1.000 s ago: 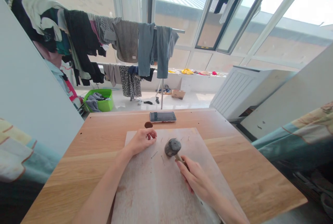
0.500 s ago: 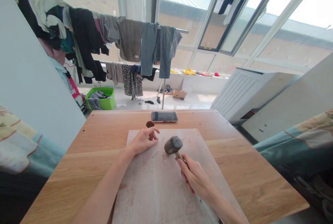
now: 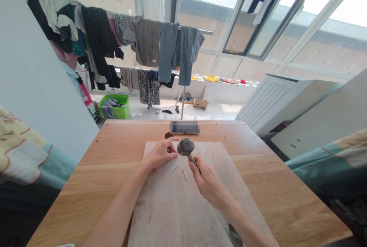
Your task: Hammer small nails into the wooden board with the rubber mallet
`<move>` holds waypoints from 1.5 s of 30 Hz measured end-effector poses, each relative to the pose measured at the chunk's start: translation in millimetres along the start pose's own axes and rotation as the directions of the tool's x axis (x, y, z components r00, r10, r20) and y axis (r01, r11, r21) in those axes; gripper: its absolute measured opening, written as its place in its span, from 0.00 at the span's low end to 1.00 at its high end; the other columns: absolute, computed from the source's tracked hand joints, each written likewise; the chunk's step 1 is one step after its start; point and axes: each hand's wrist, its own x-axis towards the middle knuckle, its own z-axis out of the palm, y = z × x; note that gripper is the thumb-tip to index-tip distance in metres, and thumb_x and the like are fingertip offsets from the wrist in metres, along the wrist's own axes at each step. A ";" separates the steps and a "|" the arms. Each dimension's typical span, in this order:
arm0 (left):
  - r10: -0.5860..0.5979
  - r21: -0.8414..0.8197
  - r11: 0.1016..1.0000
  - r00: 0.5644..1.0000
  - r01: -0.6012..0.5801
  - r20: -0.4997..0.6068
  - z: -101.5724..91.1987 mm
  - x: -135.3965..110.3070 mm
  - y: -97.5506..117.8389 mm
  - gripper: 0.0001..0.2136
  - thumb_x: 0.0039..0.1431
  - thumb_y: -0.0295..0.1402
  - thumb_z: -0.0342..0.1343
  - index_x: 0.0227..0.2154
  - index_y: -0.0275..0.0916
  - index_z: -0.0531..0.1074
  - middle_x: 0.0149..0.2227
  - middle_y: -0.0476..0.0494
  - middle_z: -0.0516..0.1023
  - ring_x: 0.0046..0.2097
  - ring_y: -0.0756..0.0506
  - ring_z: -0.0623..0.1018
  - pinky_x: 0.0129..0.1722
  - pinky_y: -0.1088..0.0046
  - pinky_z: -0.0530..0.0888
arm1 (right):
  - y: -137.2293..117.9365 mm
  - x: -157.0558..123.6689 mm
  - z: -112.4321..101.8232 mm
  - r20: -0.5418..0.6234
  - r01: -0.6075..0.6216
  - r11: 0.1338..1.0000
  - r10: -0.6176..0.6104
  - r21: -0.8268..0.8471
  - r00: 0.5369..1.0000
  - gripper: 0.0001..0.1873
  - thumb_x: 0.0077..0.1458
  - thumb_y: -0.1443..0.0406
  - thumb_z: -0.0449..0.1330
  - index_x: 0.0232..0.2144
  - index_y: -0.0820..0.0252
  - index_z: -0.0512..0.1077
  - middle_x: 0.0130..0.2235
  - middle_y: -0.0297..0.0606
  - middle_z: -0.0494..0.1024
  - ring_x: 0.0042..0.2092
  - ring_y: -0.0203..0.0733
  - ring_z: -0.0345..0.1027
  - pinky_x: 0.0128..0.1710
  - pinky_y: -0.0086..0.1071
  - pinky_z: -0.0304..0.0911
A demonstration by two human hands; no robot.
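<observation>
Rubber-headed mallet (image 3: 185, 147): dark head just right of the left hand (image 3: 157, 154), handle slanting down-right into the right hand (image 3: 209, 186), fingers (image 3: 198, 172) wrapped round it. Left fingers (image 3: 169, 150) curled; any pinch hidden. Loose nails (image 3: 185, 175) lie on a pale wooden board (image 3: 160, 216) atop the wooden surface (image 3: 120, 140).

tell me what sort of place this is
Likely a sunlit glazed balcony or utility room in a home: clothes hang on a drying rack, a green laundry basket sits on the floor, and large windows line the far wall.
</observation>
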 end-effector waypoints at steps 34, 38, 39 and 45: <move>-0.178 0.448 0.886 0.980 0.118 0.094 -41.4 -12.6 46.1 0.07 0.48 0.23 0.55 0.28 0.41 0.74 0.29 0.49 0.77 0.32 0.45 0.75 0.31 0.73 0.65 | 62.0 -45.5 -1.4 0.032 -0.135 0.986 0.133 0.093 0.991 0.19 0.70 0.49 0.46 0.38 0.53 0.68 0.17 0.21 0.59 0.14 0.34 0.54 0.12 0.26 0.48; -0.135 0.381 0.921 0.986 0.087 0.101 -38.1 -10.3 39.2 0.08 0.52 0.24 0.55 0.30 0.41 0.78 0.32 0.47 0.80 0.34 0.44 0.78 0.35 0.73 0.69 | 63.4 -46.2 -0.5 0.030 -0.131 0.987 0.128 0.097 0.991 0.17 0.71 0.51 0.46 0.38 0.54 0.66 0.18 0.20 0.59 0.14 0.33 0.54 0.12 0.24 0.48; -0.140 0.371 0.924 0.984 0.090 0.109 -37.1 -10.0 38.2 0.08 0.52 0.24 0.55 0.31 0.41 0.78 0.31 0.47 0.80 0.35 0.44 0.79 0.35 0.72 0.70 | 64.0 -46.2 -0.2 0.030 -0.130 0.987 0.127 0.099 0.991 0.17 0.71 0.51 0.46 0.38 0.54 0.66 0.18 0.20 0.59 0.14 0.33 0.54 0.11 0.24 0.48; -0.128 0.384 0.919 0.988 0.084 0.090 -34.5 -9.8 40.3 0.11 0.55 0.25 0.54 0.37 0.42 0.80 0.33 0.46 0.83 0.37 0.43 0.82 0.37 0.72 0.71 | 64.5 -45.7 0.1 0.028 -0.118 0.986 0.116 0.118 0.993 0.17 0.72 0.53 0.46 0.39 0.54 0.68 0.18 0.21 0.60 0.14 0.32 0.55 0.12 0.23 0.48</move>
